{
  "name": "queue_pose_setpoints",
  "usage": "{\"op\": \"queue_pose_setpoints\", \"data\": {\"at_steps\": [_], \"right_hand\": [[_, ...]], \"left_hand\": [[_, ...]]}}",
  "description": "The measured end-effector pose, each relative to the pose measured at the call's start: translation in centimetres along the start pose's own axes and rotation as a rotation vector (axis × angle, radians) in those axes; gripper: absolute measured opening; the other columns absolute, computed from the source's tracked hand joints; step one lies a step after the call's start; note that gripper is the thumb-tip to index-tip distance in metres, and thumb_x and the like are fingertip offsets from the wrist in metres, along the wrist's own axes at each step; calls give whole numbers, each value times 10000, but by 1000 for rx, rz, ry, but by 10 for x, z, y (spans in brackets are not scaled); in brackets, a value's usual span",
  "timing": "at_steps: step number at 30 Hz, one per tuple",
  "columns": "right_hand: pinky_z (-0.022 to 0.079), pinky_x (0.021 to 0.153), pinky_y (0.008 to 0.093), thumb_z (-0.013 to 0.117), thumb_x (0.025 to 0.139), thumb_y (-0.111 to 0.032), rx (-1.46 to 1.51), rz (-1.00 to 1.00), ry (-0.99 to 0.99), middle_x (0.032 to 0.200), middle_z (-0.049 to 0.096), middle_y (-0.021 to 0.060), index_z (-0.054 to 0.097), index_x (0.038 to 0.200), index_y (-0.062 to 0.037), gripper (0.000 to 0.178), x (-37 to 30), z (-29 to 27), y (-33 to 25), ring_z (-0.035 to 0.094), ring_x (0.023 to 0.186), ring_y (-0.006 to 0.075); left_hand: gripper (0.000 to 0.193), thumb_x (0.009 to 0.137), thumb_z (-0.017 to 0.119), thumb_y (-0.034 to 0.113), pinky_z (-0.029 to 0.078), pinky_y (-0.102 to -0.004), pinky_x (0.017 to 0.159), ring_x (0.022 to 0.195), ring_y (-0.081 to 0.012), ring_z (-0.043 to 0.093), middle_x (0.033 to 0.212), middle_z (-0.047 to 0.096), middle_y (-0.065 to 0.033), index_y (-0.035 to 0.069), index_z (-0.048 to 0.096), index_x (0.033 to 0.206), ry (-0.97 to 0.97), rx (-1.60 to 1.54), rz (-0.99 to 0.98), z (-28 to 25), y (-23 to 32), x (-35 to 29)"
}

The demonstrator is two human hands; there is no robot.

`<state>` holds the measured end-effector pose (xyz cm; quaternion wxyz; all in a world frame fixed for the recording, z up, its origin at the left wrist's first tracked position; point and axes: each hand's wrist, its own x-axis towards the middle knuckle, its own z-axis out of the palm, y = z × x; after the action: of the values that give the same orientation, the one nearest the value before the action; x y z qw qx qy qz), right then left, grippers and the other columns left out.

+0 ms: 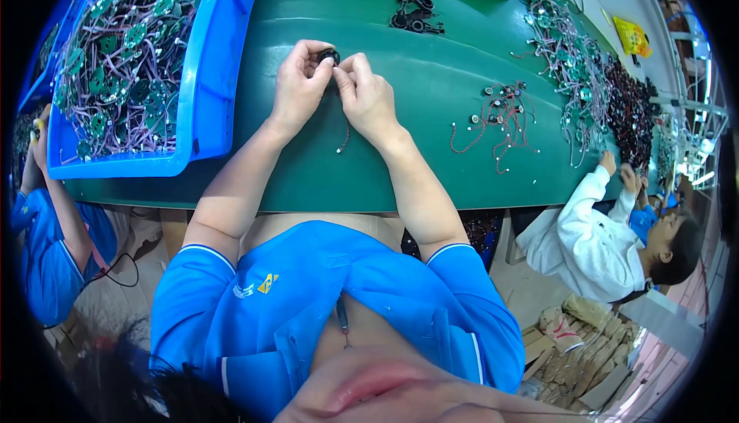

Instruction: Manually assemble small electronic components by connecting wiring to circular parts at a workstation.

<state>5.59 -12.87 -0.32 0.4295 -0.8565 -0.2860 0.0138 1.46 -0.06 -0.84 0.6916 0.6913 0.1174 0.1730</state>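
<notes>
Over the green table, my left hand (299, 84) is closed, gripping a small black round part (329, 55) between thumb and fingers. My right hand (367, 98) meets it from the right, its thumb and forefinger pinched together at the part's lower edge. What lies between those right fingertips is hidden. A thin twisted red-and-dark wire (347, 129) hangs below the hands and ends in a small white plug. To the right of my right hand lies a loose group of small round parts with twisted wires (500, 115).
A blue bin (185, 107) heaped with green circuit boards and pale wires stands at left. Black plastic parts (416, 3) lie at the back of the green table (308, 180). More wired boards (577, 76) pile up at right. A white-sleeved person (589, 230) works there; another person (54, 246) sits at left.
</notes>
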Motion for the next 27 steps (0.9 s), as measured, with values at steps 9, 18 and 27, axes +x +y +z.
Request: {"op": "queue_pose_setpoints", "data": {"at_steps": [9, 18, 27], "right_hand": [[411, 569, 218, 564, 914, -47, 493, 230, 75, 699, 589, 10, 585, 931, -28, 33, -65, -84, 1, 538, 618, 88], [378, 541, 238, 613, 853, -51, -375, 599, 157, 793, 577, 2, 624, 871, -50, 21, -238, -211, -4, 470, 580, 114], [426, 589, 233, 591, 903, -88, -285, 447, 502, 812, 625, 32, 628, 937, -7, 95, -208, -192, 33, 517, 618, 111]], "left_hand": [[258, 902, 616, 168, 485, -244, 688, 781, -145, 591, 988, 614, -78, 18, 616, 1112, -93, 29, 61, 32, -12, 22], [318, 853, 651, 301, 477, -404, 850, 958, -324, 558, 1072, 603, -147, 58, 672, 1057, 46, 1054, 352, 91, -36, 115], [315, 840, 672, 286, 470, -424, 869, 970, -334, 556, 1048, 641, -137, 54, 664, 1052, -301, 1019, 229, 110, -28, 135]]}}
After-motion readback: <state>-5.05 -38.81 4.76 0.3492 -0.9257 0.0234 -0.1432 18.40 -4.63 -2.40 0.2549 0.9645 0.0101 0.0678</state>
